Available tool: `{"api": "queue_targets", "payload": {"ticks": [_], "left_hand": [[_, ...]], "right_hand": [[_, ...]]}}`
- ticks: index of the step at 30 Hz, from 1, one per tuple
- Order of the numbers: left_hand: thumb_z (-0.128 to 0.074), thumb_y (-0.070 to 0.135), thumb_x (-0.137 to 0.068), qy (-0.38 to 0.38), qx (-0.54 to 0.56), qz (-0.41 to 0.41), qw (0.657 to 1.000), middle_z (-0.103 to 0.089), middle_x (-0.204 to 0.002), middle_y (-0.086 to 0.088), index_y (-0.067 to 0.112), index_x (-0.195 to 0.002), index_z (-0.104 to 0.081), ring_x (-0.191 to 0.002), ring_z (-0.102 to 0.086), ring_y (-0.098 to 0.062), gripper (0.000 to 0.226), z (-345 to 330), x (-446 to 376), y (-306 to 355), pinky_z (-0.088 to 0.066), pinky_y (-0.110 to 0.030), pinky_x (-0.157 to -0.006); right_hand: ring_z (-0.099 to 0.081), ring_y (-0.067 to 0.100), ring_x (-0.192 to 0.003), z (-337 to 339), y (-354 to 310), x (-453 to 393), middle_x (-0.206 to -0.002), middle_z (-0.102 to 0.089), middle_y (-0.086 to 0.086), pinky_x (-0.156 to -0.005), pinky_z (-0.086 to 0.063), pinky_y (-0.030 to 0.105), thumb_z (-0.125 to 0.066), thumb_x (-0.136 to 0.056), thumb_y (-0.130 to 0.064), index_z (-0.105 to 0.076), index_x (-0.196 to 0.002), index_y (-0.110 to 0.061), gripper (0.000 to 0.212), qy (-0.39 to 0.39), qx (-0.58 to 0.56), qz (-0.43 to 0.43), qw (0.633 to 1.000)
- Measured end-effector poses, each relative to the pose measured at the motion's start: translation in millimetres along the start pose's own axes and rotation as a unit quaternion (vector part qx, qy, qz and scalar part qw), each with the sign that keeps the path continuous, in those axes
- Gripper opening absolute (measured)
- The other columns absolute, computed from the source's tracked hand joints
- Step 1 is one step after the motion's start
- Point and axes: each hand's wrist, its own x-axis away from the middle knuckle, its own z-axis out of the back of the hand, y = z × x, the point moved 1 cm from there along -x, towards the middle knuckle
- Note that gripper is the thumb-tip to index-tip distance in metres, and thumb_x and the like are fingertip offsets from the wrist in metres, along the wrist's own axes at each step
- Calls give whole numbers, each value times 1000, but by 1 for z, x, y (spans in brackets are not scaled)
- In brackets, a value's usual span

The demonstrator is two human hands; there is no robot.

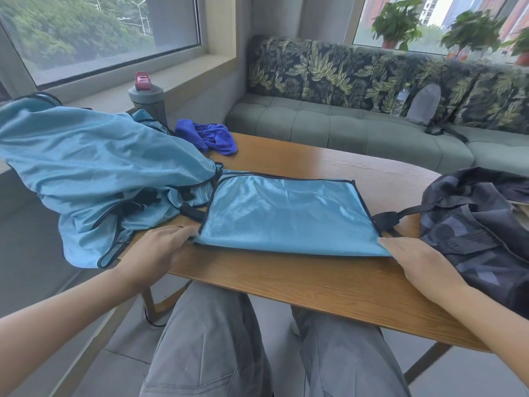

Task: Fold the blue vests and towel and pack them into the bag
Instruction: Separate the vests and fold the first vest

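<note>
A light blue vest [283,216], folded into a flat rectangle with dark trim, lies on the wooden table [286,279] in front of me. My left hand [161,249] touches its near left corner with straight fingers. The fingertips of my right hand [416,260] rest flat at its near right corner. A loose heap of more blue vests [100,167] covers the table's left end and hangs over the edge. A crumpled deep blue towel [211,136] lies at the far left. The dark patterned bag [475,224] stands at the right, its strap reaching toward the vest.
A grey bottle with a pink lid [146,96] stands behind the vest heap by the window sill. Beyond the table runs a green sofa [357,130] holding a grey backpack [423,106] and a water bottle. My knees sit under the near edge.
</note>
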Motion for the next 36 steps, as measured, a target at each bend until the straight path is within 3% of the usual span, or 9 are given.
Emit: {"api": "queue_targets", "payload": {"ticks": [4, 11, 14, 15, 17, 24, 29, 32, 36], "left_hand": [[-56, 29, -92, 14, 16, 44, 999, -65, -81, 7, 22, -94, -64, -75, -65, -22, 11, 4, 3, 5, -53, -39, -62], [-81, 7, -83, 56, 6, 122, 991, -64, -72, 2, 12, -80, -63, -64, -61, -23, 19, 4, -1, 7, -48, -36, -57], [-78, 8, -86, 60, 9, 123, 991, -59, -70, 2, 15, -77, -51, -63, -57, -24, 29, 5, 0, 2, -46, -38, -56], [-77, 8, -87, 54, 7, 113, 992, -59, -72, 2, 15, -79, -51, -66, -57, -24, 29, 6, 1, 5, -46, -38, -58], [-73, 12, -89, 46, 7, 90, 995, -64, -88, 1, 16, -92, -56, -84, -61, -24, 18, 7, 2, 15, -47, -34, -71], [-47, 37, -100, -39, -33, -56, 997, -54, -148, 2, 14, -143, -53, -140, -45, -23, 49, -1, 0, 49, -41, -35, -107], [-15, 64, -105, -130, -56, 14, 990, -24, -168, 3, 30, -161, -26, -154, -24, -23, 67, -24, -3, 43, -15, -37, -122], [-5, 76, -97, -156, -45, 53, 985, 2, -171, 11, 42, -162, -4, -158, -6, -18, 73, -32, 17, 21, -3, -37, -123], [-12, 75, -99, -132, -49, 77, 987, -31, -165, 4, 29, -160, -30, -148, -28, -20, 78, -23, 11, 17, -14, -35, -115]], "right_hand": [[-73, 34, -96, 3, 2, 8, -112, -73, 16, -85, -59, 46, -81, -50, 24, -70, -121, 0, 75, -9, -9, -10, 1000], [-63, 31, -61, 4, 12, 16, -71, -66, 11, -57, -58, 45, -80, -79, -5, -75, -96, -3, 17, -4, 65, -39, 997], [-60, 30, -56, 15, 12, 16, -64, -62, 9, -54, -54, 44, -69, -92, -24, -71, -83, -7, 20, -10, 80, -27, 996], [-63, 30, -57, 16, 11, 16, -66, -65, 10, -54, -56, 44, -82, -82, -14, -73, -86, -6, 13, -12, 76, -29, 997], [-69, 31, -71, 23, 6, 16, -82, -71, 12, -63, -60, 45, -91, -65, -2, -73, -104, -4, 43, -26, 43, -63, 997], [-56, 26, -125, 22, -15, 19, -135, -62, 11, -113, -36, 33, -64, -71, 13, -59, -135, -6, 67, -33, -38, -33, 998], [-43, 14, -141, 21, -27, 12, -151, -49, -2, -118, -28, 27, -51, -103, -21, -48, -149, -15, 47, -101, -140, -102, 980], [-54, 20, -125, 22, -24, 7, -133, -62, -3, -105, -43, 37, -37, -105, -43, -60, -133, -22, 42, -164, -104, -151, 969], [-58, 24, -77, 34, -18, -15, -76, -61, -1, -70, -48, 41, -28, -103, -48, -63, -81, -24, 48, -136, -26, -125, 982]]}}
